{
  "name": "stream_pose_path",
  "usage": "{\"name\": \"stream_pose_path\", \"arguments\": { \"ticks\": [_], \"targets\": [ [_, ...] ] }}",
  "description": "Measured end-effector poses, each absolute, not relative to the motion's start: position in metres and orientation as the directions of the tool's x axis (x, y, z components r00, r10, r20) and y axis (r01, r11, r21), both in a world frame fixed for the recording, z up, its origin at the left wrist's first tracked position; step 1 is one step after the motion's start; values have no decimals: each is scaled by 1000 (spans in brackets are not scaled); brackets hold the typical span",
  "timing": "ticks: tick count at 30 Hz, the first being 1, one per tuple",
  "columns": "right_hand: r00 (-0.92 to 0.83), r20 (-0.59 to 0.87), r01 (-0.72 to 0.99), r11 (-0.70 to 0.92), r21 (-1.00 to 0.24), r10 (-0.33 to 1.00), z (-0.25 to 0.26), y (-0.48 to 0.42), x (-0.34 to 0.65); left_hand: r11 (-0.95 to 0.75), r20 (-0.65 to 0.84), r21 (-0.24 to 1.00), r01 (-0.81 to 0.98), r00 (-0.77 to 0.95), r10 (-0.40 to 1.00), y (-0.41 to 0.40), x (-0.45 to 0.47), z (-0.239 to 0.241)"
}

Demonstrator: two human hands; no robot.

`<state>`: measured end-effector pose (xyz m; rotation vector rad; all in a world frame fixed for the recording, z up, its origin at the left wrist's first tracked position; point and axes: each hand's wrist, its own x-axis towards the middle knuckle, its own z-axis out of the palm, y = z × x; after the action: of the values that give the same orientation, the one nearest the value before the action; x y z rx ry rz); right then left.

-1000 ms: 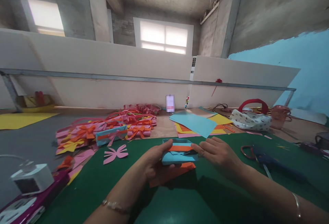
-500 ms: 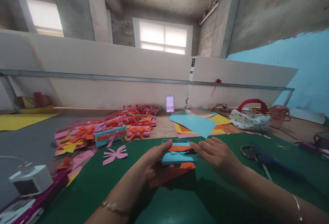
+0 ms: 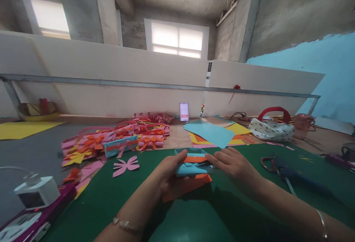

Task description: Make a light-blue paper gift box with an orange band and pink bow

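Between my hands is a small blue folded paper box [image 3: 191, 170] with an orange paper strip [image 3: 195, 159] across its front. My left hand [image 3: 172, 170] grips the box's left end, thumb on top at the strip's left end. The fingers of my right hand [image 3: 230, 162] are closed on the right end, with the index finger and thumb pressing at the strip. Below the box, an orange paper piece [image 3: 188, 188] lies at my left fingers; whether I hold it I cannot tell. A pink cut paper bow [image 3: 126, 165] lies on the green mat [image 3: 116, 205] to the left.
Left of the mat are a heap of pink and orange paper pieces [image 3: 94, 142] and a power strip [image 3: 52, 207] with a white adapter [image 3: 37, 192]. Blue sheets [image 3: 210, 131], a phone [image 3: 184, 111] and a patterned bag [image 3: 271, 130] stand behind. A glue gun [image 3: 299, 177] lies right.
The whole view has shifted slightly. Both hands keep the same grip on the blue paper box, with no clear movement between them.
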<state>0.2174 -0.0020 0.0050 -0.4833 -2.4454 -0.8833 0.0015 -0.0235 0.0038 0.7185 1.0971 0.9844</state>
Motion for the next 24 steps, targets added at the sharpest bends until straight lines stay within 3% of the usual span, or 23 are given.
{"name": "stream_pose_path", "arguments": {
  "ticks": [24],
  "targets": [
    [-802,583,495,696,520,134,1,-2,216,439,-419,845,-305,132,898,-27,3,8]
  ]
}}
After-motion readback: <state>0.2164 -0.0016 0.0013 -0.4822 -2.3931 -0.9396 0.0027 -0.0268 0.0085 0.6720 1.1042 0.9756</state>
